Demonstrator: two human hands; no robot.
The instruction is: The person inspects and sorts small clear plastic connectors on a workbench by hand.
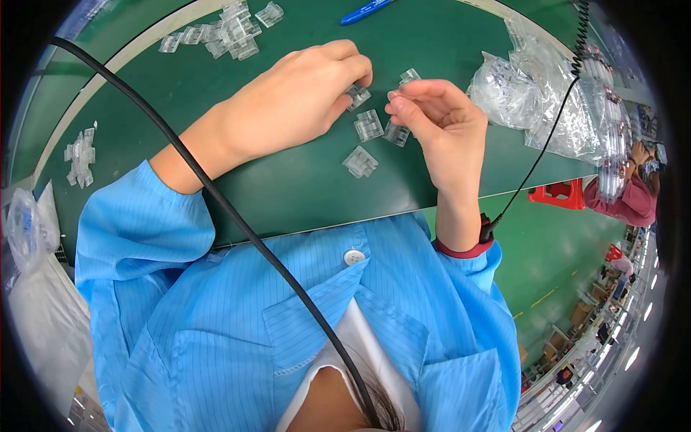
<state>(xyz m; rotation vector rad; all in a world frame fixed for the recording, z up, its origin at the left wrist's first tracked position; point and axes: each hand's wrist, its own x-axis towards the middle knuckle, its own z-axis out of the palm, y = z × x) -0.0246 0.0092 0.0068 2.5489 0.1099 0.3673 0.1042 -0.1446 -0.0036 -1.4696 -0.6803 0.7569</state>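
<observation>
My left hand [299,97] reaches over the green tabletop, its thumb and fingers closed around a small clear plastic piece [358,96]. To its right, my right hand [448,119] has thumb and index finger pinched together; whether anything sits between the tips I cannot make out. Just beyond that index finger shows another clear piece [409,75]. Below the fingertips lie a clear plastic block [368,125] and one partly covered by my right hand [396,133]. A further clear block [360,162] rests nearer the table's front edge.
A pile of clear pieces [234,30] is at the back left, a smaller cluster [80,157] at far left. Clear plastic bags [536,93] lie on the right, a blue tool [365,11] at the back. A black cable [216,194] crosses the view; a cord [540,151] runs to my right wrist.
</observation>
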